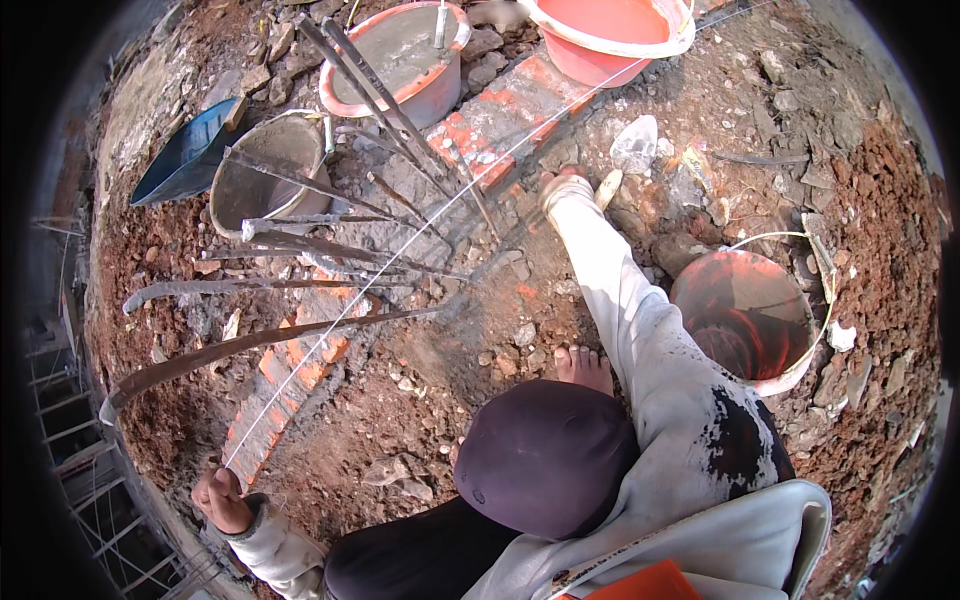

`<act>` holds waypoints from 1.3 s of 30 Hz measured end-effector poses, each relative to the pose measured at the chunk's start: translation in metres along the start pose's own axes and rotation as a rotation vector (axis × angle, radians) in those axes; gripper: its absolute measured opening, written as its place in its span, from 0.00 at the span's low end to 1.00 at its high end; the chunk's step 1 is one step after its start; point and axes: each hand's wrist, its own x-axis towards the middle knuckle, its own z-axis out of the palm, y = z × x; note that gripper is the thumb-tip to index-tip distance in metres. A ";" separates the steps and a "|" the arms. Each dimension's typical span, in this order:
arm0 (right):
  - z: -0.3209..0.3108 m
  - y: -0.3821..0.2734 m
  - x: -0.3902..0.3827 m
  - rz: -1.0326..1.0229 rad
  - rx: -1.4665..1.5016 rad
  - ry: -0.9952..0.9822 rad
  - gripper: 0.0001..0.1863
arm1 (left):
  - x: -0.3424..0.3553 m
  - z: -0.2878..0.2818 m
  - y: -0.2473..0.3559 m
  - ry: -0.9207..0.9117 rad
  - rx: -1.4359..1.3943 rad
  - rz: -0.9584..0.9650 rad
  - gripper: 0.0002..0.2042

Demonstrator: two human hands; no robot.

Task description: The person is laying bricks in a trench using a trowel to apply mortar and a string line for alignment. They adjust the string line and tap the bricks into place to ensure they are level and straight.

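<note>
My left hand (222, 498) is closed in a pinch on a thin white string (330, 338) at the lower left. Taut and straight, the string runs up past the upper right corner. Below it lies a low row of red bricks (285, 385) smeared with grey mortar, and a second stretch of brickwork (500, 115) continues farther off. My right arm reaches forward in a pale, stained sleeve, and my right hand (560, 180) is low beside the near end of that far brickwork. Its fingers are mostly hidden, so what it touches cannot be told.
Several bent metal rods (270, 352) stick out across the middle left. Beyond stand a mortar tub (390, 60), a red tub (610, 40) of liquid, a grey bucket (270, 175) and a blue scoop (185, 155). A red-stained bucket (745, 320) sits right of my arm.
</note>
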 end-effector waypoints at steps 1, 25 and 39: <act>-0.001 -0.012 0.003 0.173 0.008 -0.109 0.25 | -0.002 -0.001 0.002 0.000 0.011 -0.010 0.22; 0.014 0.031 0.043 -0.374 -0.678 0.004 0.35 | 0.001 0.001 -0.004 -0.014 -0.019 -0.018 0.20; -0.009 0.096 0.008 0.267 0.494 0.407 0.32 | 0.002 0.002 -0.007 0.029 -0.042 0.004 0.20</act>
